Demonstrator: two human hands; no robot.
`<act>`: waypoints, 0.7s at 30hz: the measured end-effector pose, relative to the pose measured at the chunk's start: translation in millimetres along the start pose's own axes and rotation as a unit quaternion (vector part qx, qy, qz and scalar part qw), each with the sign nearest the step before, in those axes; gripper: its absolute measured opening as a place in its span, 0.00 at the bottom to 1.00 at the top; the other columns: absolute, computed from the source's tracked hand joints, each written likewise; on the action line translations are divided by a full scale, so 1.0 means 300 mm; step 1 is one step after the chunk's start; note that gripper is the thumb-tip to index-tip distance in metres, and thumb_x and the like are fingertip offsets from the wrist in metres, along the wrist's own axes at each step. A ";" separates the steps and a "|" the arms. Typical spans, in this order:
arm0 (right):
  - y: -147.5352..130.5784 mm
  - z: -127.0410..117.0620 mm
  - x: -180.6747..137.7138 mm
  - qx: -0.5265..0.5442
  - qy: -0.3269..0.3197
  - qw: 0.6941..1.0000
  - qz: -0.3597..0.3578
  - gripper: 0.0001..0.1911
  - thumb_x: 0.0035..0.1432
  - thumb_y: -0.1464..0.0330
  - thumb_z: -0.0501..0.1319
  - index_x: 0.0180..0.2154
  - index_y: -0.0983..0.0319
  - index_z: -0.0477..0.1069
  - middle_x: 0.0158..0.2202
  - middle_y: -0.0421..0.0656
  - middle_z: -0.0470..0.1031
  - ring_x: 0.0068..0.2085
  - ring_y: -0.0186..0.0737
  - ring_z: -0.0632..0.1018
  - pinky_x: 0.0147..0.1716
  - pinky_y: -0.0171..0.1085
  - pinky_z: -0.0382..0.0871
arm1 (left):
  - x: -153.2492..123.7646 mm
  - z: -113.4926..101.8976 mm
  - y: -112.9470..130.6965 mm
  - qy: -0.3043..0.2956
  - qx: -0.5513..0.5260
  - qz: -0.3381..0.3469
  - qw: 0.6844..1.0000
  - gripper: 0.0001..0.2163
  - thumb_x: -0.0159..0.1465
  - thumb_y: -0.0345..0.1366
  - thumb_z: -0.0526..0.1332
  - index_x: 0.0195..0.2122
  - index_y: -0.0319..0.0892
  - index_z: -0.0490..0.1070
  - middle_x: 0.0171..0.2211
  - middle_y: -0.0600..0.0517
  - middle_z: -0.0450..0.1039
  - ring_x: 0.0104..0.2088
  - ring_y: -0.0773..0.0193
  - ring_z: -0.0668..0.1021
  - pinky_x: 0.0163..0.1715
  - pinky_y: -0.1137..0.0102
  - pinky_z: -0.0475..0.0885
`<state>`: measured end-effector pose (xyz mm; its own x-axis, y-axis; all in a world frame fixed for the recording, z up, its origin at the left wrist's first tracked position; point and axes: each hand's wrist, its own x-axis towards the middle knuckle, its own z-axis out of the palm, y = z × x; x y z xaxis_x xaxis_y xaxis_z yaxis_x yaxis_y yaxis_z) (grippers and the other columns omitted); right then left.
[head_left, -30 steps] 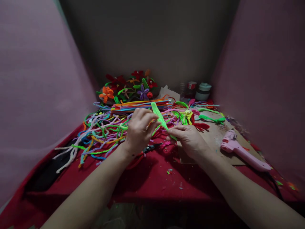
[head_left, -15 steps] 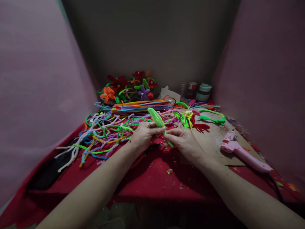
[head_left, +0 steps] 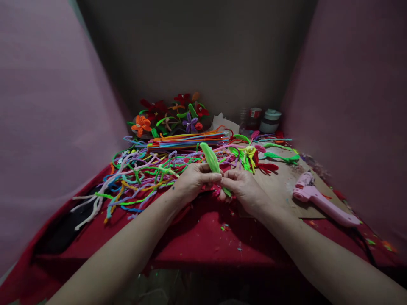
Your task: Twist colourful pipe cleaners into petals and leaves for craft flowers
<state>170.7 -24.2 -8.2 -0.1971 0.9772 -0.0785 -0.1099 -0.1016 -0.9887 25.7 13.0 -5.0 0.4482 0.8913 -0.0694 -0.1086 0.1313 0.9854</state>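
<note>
Head view: both hands pinch a green leaf

Left hand (head_left: 193,180) pinches the lower part of the green leaf (head_left: 210,157) between thumb and fingertips. Right hand (head_left: 243,186) pinches the stem end just beside it. The leaf stands tilted above the middle of the red-covered bench (head_left: 203,241). Any twist at the stem likely goes best with the left grip firm and close, so the loop is not flattened. Loose pipe cleaners (head_left: 140,178) sprawl left and far. A pink glue gun (head_left: 318,202) lies right, on cardboard (head_left: 286,186).
</note>
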 end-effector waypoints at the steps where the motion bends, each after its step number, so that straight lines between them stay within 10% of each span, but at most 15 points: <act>1: -0.003 0.000 -0.001 -0.001 -0.005 1.000 0.003 0.12 0.47 0.63 0.61 0.20 0.63 0.63 0.12 0.36 0.67 0.13 0.26 0.63 0.14 0.28 0.55 | 0.003 0.000 -0.003 -0.003 -0.024 -0.004 1.000 0.08 0.46 0.31 0.67 0.28 0.36 0.72 0.21 0.55 0.68 0.19 0.75 0.65 0.20 0.76 0.57; 16: 0.014 0.006 0.000 0.007 -0.043 0.999 0.025 0.09 0.49 0.64 0.59 0.23 0.63 0.65 0.15 0.37 0.70 0.15 0.27 0.65 0.16 0.28 0.57 | 0.008 -0.007 0.010 0.008 0.086 0.048 0.995 0.10 0.51 0.38 0.64 0.26 0.38 0.67 0.20 0.57 0.63 0.19 0.74 0.63 0.21 0.76 0.58; 21: 0.036 0.022 0.010 -0.021 0.011 0.999 0.021 0.11 0.50 0.66 0.57 0.19 0.62 0.62 0.10 0.36 0.66 0.12 0.26 0.62 0.13 0.28 0.54 | 0.002 0.004 -0.013 0.121 0.304 0.172 0.929 0.08 0.52 0.37 0.62 0.22 0.38 0.67 0.20 0.57 0.62 0.23 0.72 0.64 0.25 0.75 0.59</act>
<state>162.6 -23.7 -18.4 -0.1793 0.9760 -0.1233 -0.0607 -0.1360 -0.9888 27.4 12.3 -8.7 0.2597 0.9161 0.3055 0.3463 -0.3837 0.8561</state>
